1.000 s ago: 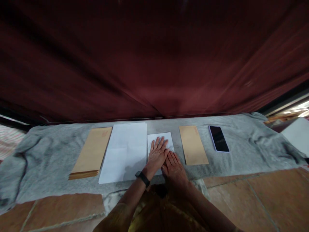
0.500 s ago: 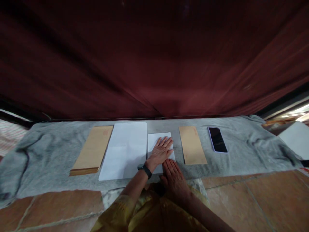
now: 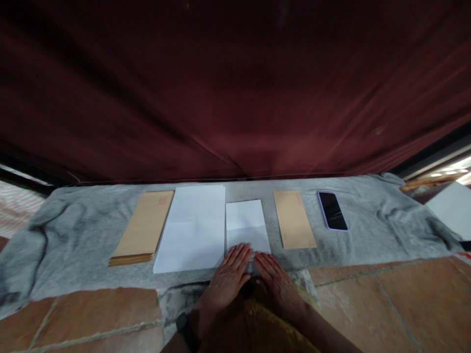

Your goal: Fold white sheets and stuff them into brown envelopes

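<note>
**Left hand (image 3: 228, 277) and right hand (image 3: 277, 280) resting side by side on the lower edge of a small white sheet (image 3: 246, 215)**

The left hand, which was lying across the middle of the sheet half a second ago, is now sitting lower in the frame, and the right hand is also resting slightly lower. More of the sheet is showing as a result, with a fold line or shade edge crossing it. Both hands are lying flat with fingers extended, gripping nothing. The sheet is lying at lower centre, just beside a larger stack of white paper (image 3: 195, 230); the other items are keeping their places.

The fingers are hiding part of the sheet's lower edge, and the palms are facing away from view. A dark wristband (image 3: 187, 329) is blurring into shadow at bottom centre-left, while the frame is cutting off both forearms. At the right edge, a white object (image 3: 454, 208) is running out of view; what it is cannot be told.

A stack of brown envelopes (image 3: 142, 228) is lying left of centre, and a single brown envelope (image 3: 294, 220) is lying right of centre, near a phone (image 3: 332, 211). Whether any envelope is holding something cannot be told. A grey cloth (image 3: 88, 211) is lying under them all.
</note>
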